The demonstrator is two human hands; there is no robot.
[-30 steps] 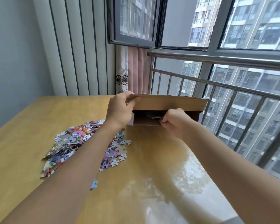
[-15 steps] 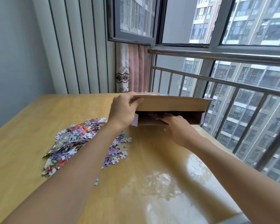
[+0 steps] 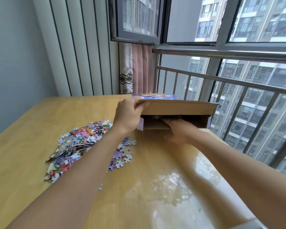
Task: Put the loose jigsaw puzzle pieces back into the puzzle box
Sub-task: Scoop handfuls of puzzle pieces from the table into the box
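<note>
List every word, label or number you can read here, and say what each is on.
None can be read.
Puzzle box: its top shows colourful printed artwork, seen edge-on; any lettering is too foreshortened to read.
Puzzle pieces: printed colour only, too small to tell.
Curtain: floral pattern, no text.

High-rise flat: curtain (image 3: 139, 68), window railing (image 3: 224, 80)

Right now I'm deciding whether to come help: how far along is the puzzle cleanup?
Early. Some pieces already show inside the puzzle box. The left hand lifts its flap while the right hand reaches into the opening. A big pile of loose pieces remains on the table.
</note>
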